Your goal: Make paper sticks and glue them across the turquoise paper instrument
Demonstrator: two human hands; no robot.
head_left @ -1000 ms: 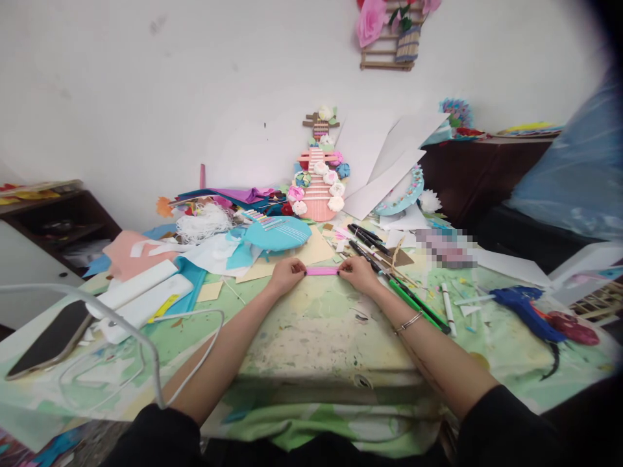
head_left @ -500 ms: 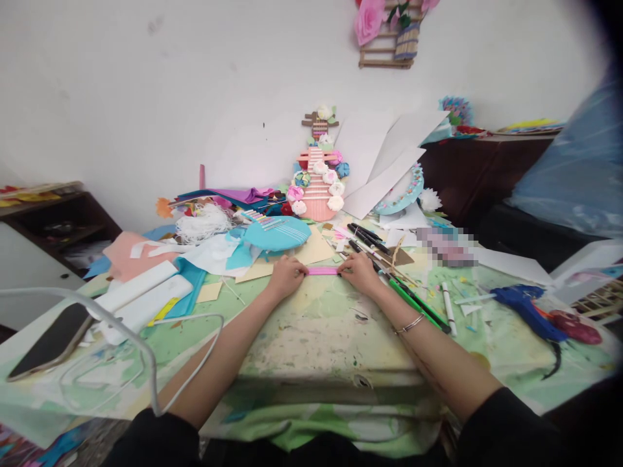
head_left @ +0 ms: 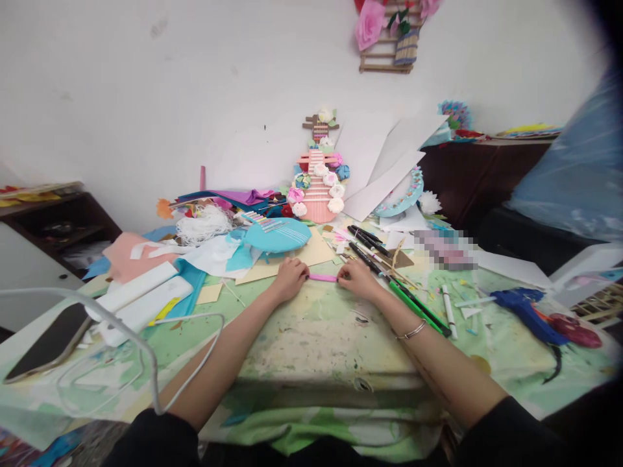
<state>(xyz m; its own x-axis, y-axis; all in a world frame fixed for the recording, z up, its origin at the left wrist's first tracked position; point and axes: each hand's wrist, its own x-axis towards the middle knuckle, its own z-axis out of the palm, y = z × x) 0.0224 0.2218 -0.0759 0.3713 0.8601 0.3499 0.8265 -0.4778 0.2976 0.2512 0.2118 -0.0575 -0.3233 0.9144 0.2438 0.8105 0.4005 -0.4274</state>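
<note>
A thin pink paper strip (head_left: 323, 277) lies flat on the paint-stained green table cover (head_left: 311, 337). My left hand (head_left: 289, 278) pinches its left end with curled fingers. My right hand (head_left: 357, 279) pinches its right end the same way, and a thin bracelet circles that wrist. Both forearms reach out over the table from black sleeves. A round light-blue paper craft (head_left: 276, 234) with thin sticks on it sits just beyond my left hand.
Black and green pens (head_left: 389, 275) lie right of my right hand. A blue glue gun (head_left: 525, 311) rests at far right. A phone (head_left: 46, 342), white boxes (head_left: 141, 295) and a white cable lie left. Coloured paper scraps and a flowered pink model (head_left: 318, 178) crowd the back.
Both hands have drawn slightly closer together on the strip and sit a little nearer to me; the strip between them looks shorter and narrower than before.
</note>
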